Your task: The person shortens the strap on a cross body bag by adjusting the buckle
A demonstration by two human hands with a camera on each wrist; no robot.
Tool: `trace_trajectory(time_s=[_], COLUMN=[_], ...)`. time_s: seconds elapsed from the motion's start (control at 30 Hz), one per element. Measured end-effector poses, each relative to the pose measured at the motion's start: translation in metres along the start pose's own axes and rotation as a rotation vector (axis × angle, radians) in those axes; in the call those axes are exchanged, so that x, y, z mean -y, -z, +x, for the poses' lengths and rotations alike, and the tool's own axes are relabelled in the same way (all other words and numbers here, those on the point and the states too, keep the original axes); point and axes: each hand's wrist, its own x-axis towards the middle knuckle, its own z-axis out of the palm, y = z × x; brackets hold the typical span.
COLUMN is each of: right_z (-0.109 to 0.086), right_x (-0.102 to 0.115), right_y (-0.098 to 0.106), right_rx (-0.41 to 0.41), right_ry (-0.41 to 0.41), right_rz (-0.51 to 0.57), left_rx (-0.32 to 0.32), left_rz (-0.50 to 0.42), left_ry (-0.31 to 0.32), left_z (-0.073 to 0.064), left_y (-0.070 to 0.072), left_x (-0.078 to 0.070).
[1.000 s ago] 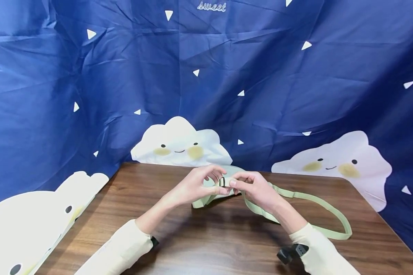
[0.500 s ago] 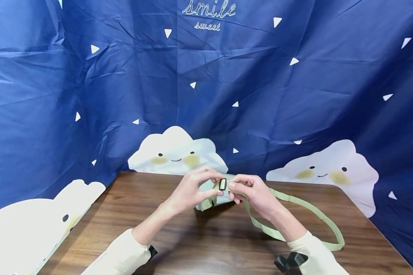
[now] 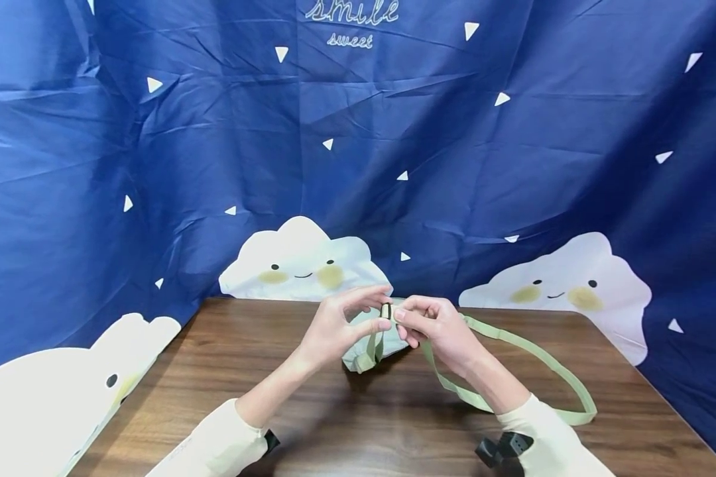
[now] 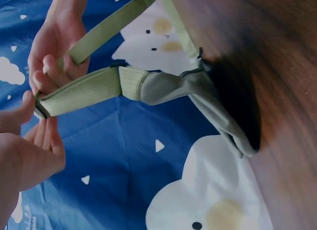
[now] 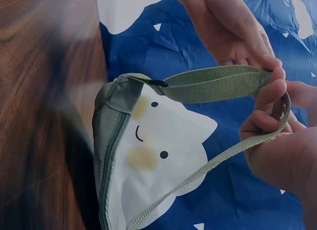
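A small pale green zip bag (image 5: 111, 126) stands on the table, partly hidden behind the hands in the head view. Its webbing strap (image 3: 549, 361) runs up to the hands and loops across the table at the right. My left hand (image 3: 334, 328) pinches a dark strap slider (image 3: 386, 311) between thumb and fingers, above the bag. Close to its right, my right hand (image 3: 438, 328) pinches the strap between thumb and curled fingers. In the left wrist view, a doubled length of strap (image 4: 81, 94) stretches from the bag to the slider.
The brown wooden table (image 3: 244, 371) reaches back to a blue cloth (image 3: 358, 165) printed with white clouds and triangles. A black wrist device (image 3: 504, 450) sits at the right sleeve.
The strap piece visible between slider and right hand a second ago no longer spans them in the head view. Both hands stay close together over the bag. The head view has shifted slightly.
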Motion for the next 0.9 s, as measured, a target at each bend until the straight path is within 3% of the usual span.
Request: trace_trajectory(time_s=[0.17,0.23,0.3,0.47,0.53,0.77,0.9], right_z=[0.0,-0.002,-0.003,-0.006,-0.006,-0.004,-0.004], right_x=[-0.005,-0.006,-0.006,0.0,0.003,0.008,0.011], right_y=[-0.004,-0.004,-0.004,0.0,0.0,0.003,0.01], right_rx=[0.007,0.019,0.036,0.068,0.081,0.078,0.07], right_ry=[-0.004,-0.013,-0.02,-0.01,-0.005,-0.037,-0.052], right_rz=[-0.001,-0.006,-0.017,-0.06,-0.066,-0.065,-0.115], left_rx=[-0.016,-0.01,0.005,0.07,0.07,-0.002,-0.009], left_rz=[-0.054,-0.05,-0.027,0.053,0.074,0.059,0.054], left_ry=[0.131,0.149,0.121,-0.056,-0.093,-0.024,-0.025], left_z=[-0.007,-0.01,-0.011,-0.006,-0.005,-0.003,-0.002], left_y=[-0.002,-0.002,-0.001,0.002,0.003,0.002,0.003], left_x=[0.006,0.007,0.007,0.002,-0.001,-0.007,-0.009])
